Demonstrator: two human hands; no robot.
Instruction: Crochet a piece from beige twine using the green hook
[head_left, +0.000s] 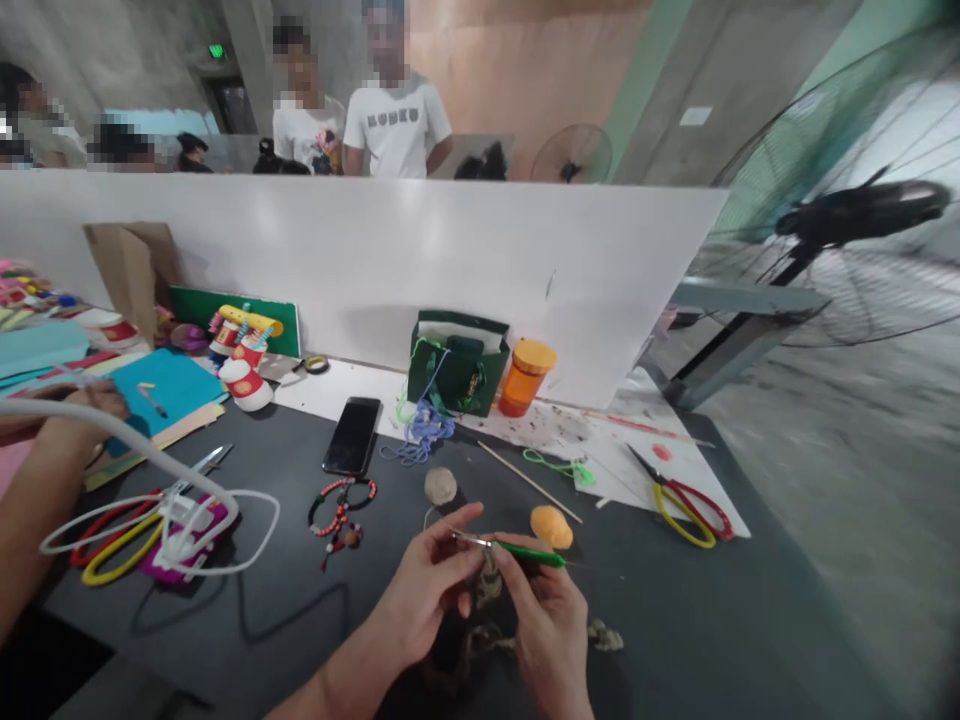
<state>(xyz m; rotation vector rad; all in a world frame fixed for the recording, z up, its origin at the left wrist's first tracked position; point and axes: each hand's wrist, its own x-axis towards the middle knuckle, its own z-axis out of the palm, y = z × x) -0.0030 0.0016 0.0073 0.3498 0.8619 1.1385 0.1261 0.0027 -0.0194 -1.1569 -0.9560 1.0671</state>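
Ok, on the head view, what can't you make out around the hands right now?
Head view:
Tip of the green-handled crochet hook: too small, crowded by the fingers of the left hand.
Dark fibrous bundle: partly hidden behind the left hand and right hand, shape unclear.
Neighbouring person's arm: cut off by the left edge.

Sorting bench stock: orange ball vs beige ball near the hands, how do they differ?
The orange ball is bright and slightly oval; the beige ball is dull, mottled and rounder. The orange ball looks somewhat larger than the beige ball. The orange ball lies beside the right hand and the green-handled tool, while the beige ball lies farther ahead, beyond the left hand. Both rest on the dark tabletop.
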